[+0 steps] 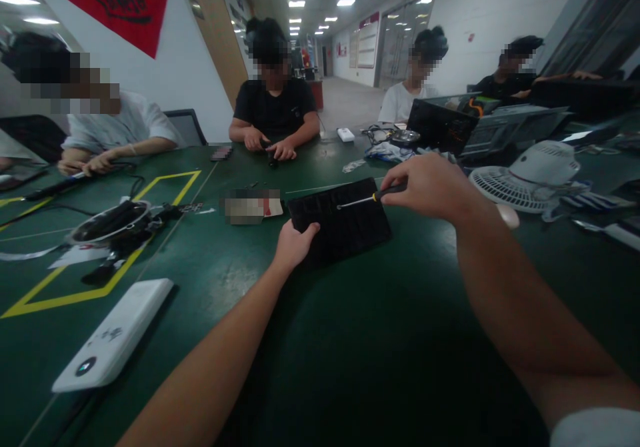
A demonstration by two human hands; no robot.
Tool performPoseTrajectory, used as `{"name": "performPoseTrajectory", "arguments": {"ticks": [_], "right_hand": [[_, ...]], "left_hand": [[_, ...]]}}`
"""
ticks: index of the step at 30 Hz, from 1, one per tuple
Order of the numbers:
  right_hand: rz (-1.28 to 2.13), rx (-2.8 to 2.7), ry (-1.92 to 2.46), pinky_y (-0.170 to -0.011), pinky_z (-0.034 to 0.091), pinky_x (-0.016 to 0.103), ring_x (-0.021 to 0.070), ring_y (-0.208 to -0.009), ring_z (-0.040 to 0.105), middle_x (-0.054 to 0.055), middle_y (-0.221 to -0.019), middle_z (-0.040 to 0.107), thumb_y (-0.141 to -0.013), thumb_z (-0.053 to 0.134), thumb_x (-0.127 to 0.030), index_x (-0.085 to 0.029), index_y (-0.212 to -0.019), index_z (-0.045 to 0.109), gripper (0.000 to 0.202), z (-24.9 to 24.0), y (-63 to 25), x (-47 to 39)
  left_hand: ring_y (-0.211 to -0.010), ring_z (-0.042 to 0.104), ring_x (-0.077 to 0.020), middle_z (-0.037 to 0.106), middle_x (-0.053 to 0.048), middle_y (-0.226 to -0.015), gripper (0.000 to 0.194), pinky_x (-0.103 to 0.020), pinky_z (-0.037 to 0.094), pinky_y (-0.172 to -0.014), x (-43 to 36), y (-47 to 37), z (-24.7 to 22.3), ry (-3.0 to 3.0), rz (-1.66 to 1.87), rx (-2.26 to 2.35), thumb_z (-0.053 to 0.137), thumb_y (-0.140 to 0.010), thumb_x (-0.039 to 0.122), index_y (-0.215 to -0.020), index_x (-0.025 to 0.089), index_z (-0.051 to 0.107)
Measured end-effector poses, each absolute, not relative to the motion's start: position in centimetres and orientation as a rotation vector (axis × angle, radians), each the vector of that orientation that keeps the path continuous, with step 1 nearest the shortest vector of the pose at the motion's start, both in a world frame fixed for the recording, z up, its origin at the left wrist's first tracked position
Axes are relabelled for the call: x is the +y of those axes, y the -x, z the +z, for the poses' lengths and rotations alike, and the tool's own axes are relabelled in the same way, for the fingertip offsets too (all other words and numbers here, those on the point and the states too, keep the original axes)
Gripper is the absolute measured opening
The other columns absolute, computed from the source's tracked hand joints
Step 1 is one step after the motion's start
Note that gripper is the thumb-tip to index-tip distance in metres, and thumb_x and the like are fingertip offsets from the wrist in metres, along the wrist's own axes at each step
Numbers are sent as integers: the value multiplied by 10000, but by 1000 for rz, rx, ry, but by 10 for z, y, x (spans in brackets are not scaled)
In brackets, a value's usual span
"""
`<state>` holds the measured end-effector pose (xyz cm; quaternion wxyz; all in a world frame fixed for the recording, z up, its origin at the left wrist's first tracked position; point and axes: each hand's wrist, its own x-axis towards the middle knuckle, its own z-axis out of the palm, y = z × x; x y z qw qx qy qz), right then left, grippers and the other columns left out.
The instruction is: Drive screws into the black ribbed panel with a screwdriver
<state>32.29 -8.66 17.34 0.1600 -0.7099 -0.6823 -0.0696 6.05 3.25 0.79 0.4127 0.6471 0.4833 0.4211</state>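
Observation:
A flat black rectangular panel [345, 230] lies tilted over the green table, its surface marked by ridges or recesses too dark to make out. My left hand [296, 242] grips its left edge, thumb on top and fingers hidden beneath. In my right hand [430, 187] is a screwdriver [357, 202] with a black and yellow handle, held almost level. Its metal shaft points left across the panel, and the tip is over the panel's upper middle, at a small light round spot. Whether the tip touches a screw cannot be seen.
A white power bank [117, 337] lies at the near left of the green table [370, 354]. Beyond it are a metal ring with black parts [113, 224] and yellow tape. A small box [253, 206] sits behind the panel. At right stands a white fan [530, 177]. Several people sit around.

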Motion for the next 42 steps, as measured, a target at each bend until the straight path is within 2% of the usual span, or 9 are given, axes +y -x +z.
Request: {"name": "performPoseTrajectory", "arguments": {"ticks": [8, 13, 18, 20, 25, 29, 35, 42], "right_hand": [[-227, -1928, 2070, -772, 521, 406, 309, -964, 758, 63, -961, 846, -853, 760, -342, -306, -975, 907, 195, 174, -312, -92], [-200, -1948, 2134, -739, 503, 402, 298, -921, 743, 77, -971, 841, -916, 713, -425, -290, -902, 891, 224, 171, -310, -92], [-143, -1997, 2131, -735, 484, 403, 299, -930, 732, 86, -1022, 830, -960, 671, -423, -293, -1032, 875, 252, 169, -313, -91], [-121, -2004, 2110, -731, 472, 391, 287, -922, 726, 77, -1012, 821, -949, 696, -426, -288, -1034, 862, 232, 168, -312, -89], [-76, -2018, 2098, -689, 433, 366, 250, -856, 710, 38, -982, 810, -812, 826, -337, -272, -990, 840, 190, 165, -306, -88], [-86, -1997, 2067, -712, 454, 375, 262, -871, 726, 37, -929, 807, -817, 808, -330, -282, -908, 847, 110, 172, -309, -94], [-122, -1861, 2119, -750, 488, 392, 288, -929, 742, 49, -944, 818, -833, 815, -337, -295, -931, 868, 119, 181, -320, -97], [-100, -1923, 2086, -719, 470, 374, 253, -832, 716, 46, -881, 801, -834, 812, -352, -280, -892, 867, 107, 177, -318, -92]], "left_hand": [[-1015, 783, -355, 833, -134, -1057, 350, -515, 611, -968, 34, -61, 5, -1634, 1059, 1226, 825, -781, 448, -994, 177, 769], [-1012, 783, -345, 830, -128, -1057, 338, -502, 610, -964, 32, -60, 8, -1617, 1059, 1221, 828, -784, 441, -995, 185, 767], [-1029, 788, -351, 836, -137, -1087, 348, -507, 610, -968, 31, -60, 9, -1609, 1049, 1200, 822, -797, 447, -1019, 184, 767], [-1045, 789, -350, 838, -136, -1105, 356, -500, 613, -970, 31, -60, 8, -1597, 1054, 1202, 828, -795, 445, -1033, 187, 770], [-1034, 792, -341, 840, -122, -1087, 348, -480, 622, -966, 32, -59, 5, -1583, 1060, 1217, 840, -792, 440, -1025, 190, 773], [-1046, 792, -342, 842, -118, -1101, 358, -480, 624, -968, 32, -59, 4, -1584, 1062, 1196, 832, -801, 442, -1051, 192, 776], [-1002, 791, -351, 839, -119, -1026, 311, -506, 624, -960, 29, -61, 10, -1595, 1053, 1232, 826, -788, 414, -985, 180, 771], [-1035, 794, -349, 845, -121, -1073, 328, -496, 627, -970, 29, -61, 10, -1600, 1061, 1222, 829, -791, 418, -1018, 187, 775]]}}
